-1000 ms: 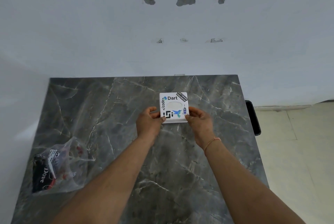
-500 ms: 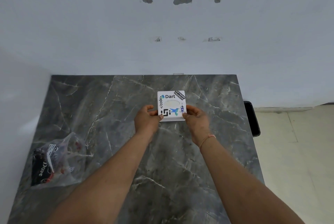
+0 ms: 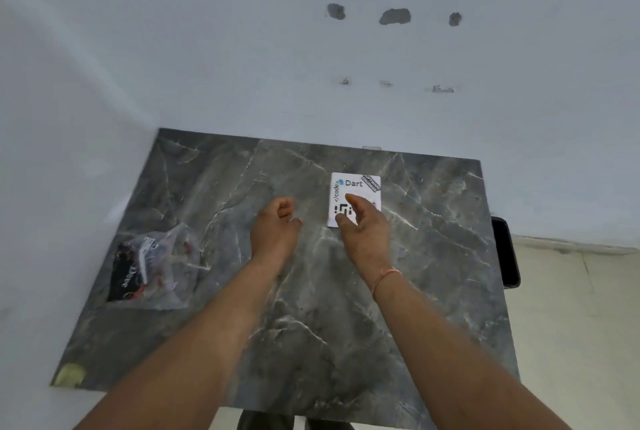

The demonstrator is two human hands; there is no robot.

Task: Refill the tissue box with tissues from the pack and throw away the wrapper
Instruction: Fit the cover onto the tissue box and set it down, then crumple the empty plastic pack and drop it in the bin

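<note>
The white tissue box (image 3: 356, 187), square and covered in stickers, lies flat on the grey marble table (image 3: 311, 308) right of centre. My right hand (image 3: 362, 227) hovers over its near half, fingers spread and nothing gripped; it hides the box's lower stickers. My left hand (image 3: 275, 227) is off the box, a hand's width to its left, loosely curled and empty. A clear plastic bag (image 3: 162, 266) holding a dark pack printed "Dove" lies at the table's left edge, well away from both hands. The box's round top opening is mostly hidden.
White walls close off the table at the back and on the left. A black object (image 3: 505, 253) stands against the table's right edge, over a pale tiled floor. A yellowish patch (image 3: 71, 374) marks the front-left corner.
Both hands held the box by its near corners; now they have let go. The left hand moved left, the right hand rose over the box. The view shifted left.
</note>
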